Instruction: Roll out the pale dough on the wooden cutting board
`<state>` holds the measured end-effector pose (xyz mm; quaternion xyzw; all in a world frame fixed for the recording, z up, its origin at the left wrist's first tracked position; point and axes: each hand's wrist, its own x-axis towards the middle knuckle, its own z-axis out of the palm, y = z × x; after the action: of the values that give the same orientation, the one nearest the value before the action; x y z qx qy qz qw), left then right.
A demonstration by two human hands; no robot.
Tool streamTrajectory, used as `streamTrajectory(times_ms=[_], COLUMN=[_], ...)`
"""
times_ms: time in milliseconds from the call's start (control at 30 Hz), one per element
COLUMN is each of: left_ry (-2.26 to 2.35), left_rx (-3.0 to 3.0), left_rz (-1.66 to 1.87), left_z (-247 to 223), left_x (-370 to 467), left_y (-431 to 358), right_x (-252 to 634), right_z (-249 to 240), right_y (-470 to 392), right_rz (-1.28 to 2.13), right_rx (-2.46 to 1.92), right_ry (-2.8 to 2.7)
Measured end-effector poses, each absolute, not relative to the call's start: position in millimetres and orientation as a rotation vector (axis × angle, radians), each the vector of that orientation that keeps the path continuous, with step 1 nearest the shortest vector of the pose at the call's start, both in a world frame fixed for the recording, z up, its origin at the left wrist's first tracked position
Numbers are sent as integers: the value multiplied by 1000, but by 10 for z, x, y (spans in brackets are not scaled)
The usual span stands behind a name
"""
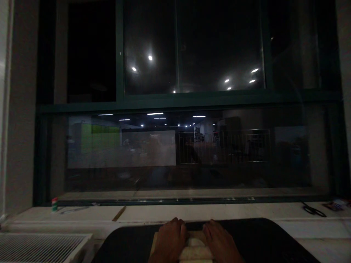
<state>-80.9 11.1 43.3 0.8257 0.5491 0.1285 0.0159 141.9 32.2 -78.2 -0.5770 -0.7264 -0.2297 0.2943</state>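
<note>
Both my hands rest at the bottom edge of the head view, on a pale soft lump point(195, 247) that looks like dough or folded cloth. My left hand point(169, 240) lies palm down on its left side, fingers together. On the lump's right side my right hand point(221, 241) lies the same way. The lump sits on a dark rounded mat point(257, 233) spread over a pale windowsill. Whether the fingers grip the lump or only press on it does not show.
A wide dark window point(189, 146) with a green frame fills the view and reflects room lights. On the pale windowsill point(192, 212) lie black scissors point(314, 210) at the right and a small red-and-white item point(54, 204) at the left. A white grille point(41, 247) is lower left.
</note>
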Motion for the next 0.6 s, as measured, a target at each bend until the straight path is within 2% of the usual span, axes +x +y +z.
streamTrajectory(times_ms=[233, 400, 600], left_ry=[1819, 1852, 1774], left_rx=[2579, 2558, 2573], left_rz=[282, 301, 355], left_z=[454, 287, 277], left_x=[-759, -802, -835], left_y=[177, 65, -196], right_x=[1481, 1624, 1561], right_z=[-659, -844, -718], right_y=[452, 259, -195], right_rz=[-670, -922, -1105], right_rx=[-1736, -1409, -1178], right_ry=[-2055, -2187, -2053])
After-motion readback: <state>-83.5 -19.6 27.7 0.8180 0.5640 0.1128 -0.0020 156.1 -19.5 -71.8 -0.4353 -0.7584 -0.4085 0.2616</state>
